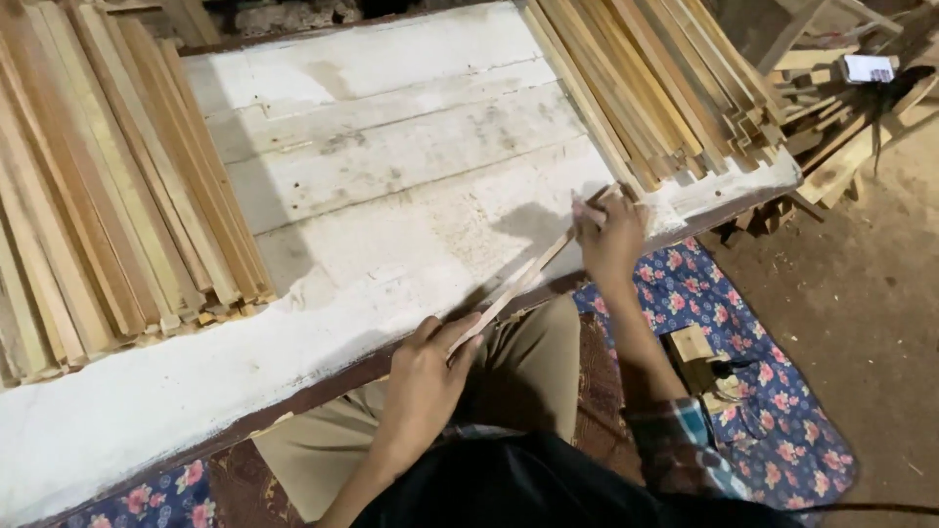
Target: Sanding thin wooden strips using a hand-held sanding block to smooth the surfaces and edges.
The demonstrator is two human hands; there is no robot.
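Note:
A thin wooden strip point(528, 276) lies slanted across the near edge of the white worktable point(391, 176). My left hand point(430, 376) grips its near end, just below the table's edge. My right hand point(608, 235) holds the far end, next to the bottom of the right-hand stack of wooden strips point(655, 88).
A large stack of wooden strips point(108, 186) covers the table's left side. I sit on a blue floral cloth point(773, 430). Small wooden blocks point(699, 357) lie on it to my right. Scrap wood point(841, 117) and a small white object point(869, 68) lie at the far right on the dirt floor.

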